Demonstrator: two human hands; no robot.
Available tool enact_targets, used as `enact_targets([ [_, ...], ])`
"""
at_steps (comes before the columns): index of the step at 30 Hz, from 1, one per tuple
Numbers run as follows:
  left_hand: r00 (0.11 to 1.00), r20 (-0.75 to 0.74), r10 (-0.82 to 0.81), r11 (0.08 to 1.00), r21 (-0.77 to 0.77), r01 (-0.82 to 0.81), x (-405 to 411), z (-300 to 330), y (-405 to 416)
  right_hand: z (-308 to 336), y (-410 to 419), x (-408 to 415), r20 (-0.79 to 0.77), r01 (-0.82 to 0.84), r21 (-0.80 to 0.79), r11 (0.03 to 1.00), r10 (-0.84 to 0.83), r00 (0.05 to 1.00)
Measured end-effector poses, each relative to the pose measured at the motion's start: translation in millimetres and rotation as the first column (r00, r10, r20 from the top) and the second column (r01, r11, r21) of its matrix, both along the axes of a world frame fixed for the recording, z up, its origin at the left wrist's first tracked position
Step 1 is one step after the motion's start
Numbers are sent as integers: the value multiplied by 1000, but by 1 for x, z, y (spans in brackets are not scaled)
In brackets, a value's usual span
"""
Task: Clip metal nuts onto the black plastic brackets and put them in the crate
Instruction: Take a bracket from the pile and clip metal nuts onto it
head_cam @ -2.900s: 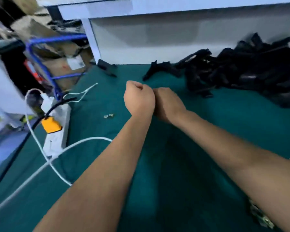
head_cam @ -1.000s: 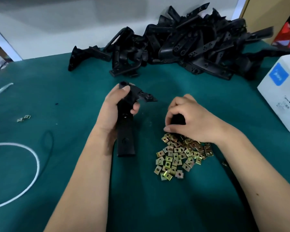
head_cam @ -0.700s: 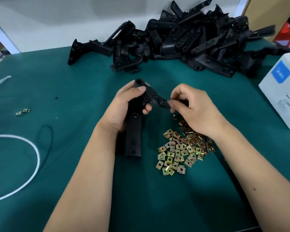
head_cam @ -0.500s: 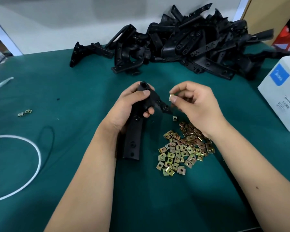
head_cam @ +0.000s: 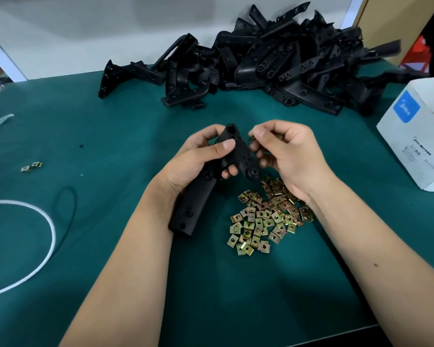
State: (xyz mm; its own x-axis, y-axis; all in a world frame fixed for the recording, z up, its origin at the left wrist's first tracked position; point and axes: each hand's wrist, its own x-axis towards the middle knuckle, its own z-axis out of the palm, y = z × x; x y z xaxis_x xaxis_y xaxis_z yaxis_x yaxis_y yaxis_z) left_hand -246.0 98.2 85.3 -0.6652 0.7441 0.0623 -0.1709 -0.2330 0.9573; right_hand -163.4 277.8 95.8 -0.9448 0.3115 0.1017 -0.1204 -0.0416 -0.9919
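The left hand [head_cam: 198, 159] grips one black bracket [head_cam: 206, 189] around its upper part, thumb laid across the front and fingers curled behind, with the long drilled leg hanging down toward the desk [head_cam: 110, 136]. The right hand [head_cam: 286, 156] is held just beside the bracket's top end, its thumb and forefinger pressed together on something small and dark. This is most likely a single metal nut [head_cam: 251, 138], though it is nearly hidden between the fingertips. The nut seems to sit at the bracket's edge, and it cannot be told whether it is already seated.

Judging by this, the work is at the clipping step for one bracket, and no nut can be made out on the parts of the bracket that show.

Below the hands a loose heap of brass-coloured nuts [head_cam: 266, 216] lies on the green desk. At the back, a large tangled pile of black brackets [head_cam: 273, 68] waits against the wall. That suggests most of the job is left to do. No crate is in view, so how many finished pieces have been put away cannot be judged.

To the right stands a white carton [head_cam: 416, 146] with a blue label. Two stray nuts [head_cam: 32, 167] lie far left, near a white cable [head_cam: 49, 236] looping across the desk.
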Motion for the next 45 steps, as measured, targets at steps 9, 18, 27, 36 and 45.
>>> enact_targets([
  [9, 996, -59, -60, 997, -55, 57, 2, 1, 3, -3, -4, 0, 15, 22, 11, 1000, -22, 1000],
  [18, 996, -77, -46, 994, -107, 37, 4, 2, 4, -5, -6, 0, 68, 65, 37, 997, -67, 995],
  [27, 994, -104, -40, 994, -104, 29, 2, -1, 6, -2, -11, 1, 96, 45, -3, 999, -45, 994],
  [36, 995, -99, 19, 998, -59, -25, 3, -1, 9, -6, -16, 1, 51, 132, 94, 987, -137, 989],
  [45, 995, -68, 78, 995, -58, -82, 5, 2, 10, -5, -9, 1, -51, 160, 230, 960, -152, 987],
])
